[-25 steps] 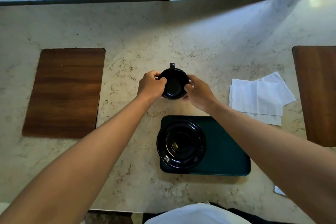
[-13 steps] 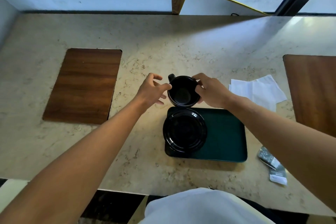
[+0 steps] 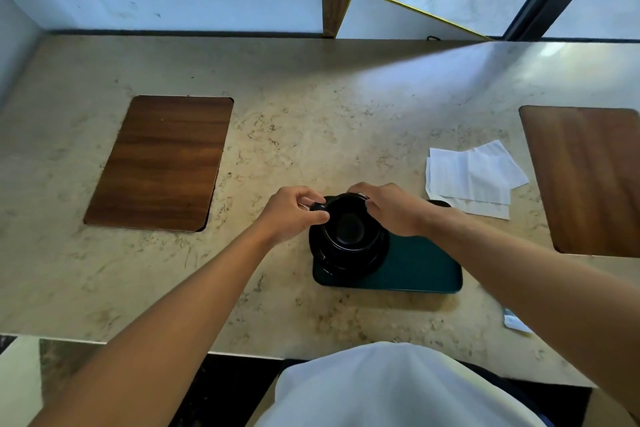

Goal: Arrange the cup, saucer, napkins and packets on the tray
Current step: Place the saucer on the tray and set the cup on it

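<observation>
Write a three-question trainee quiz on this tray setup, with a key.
1. True or false: the cup is over the saucer on the tray.
2. Which hand pinches the cup's handle: A) left hand B) right hand?
3. Fill in: the napkins lie on the ____, not on the tray.

Key: 1 true; 2 A; 3 counter.

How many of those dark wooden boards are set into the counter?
2. One wooden board lies on the left of the counter; the other is at the right edge, partly cut off by the frame. More may lie outside the view.
</observation>
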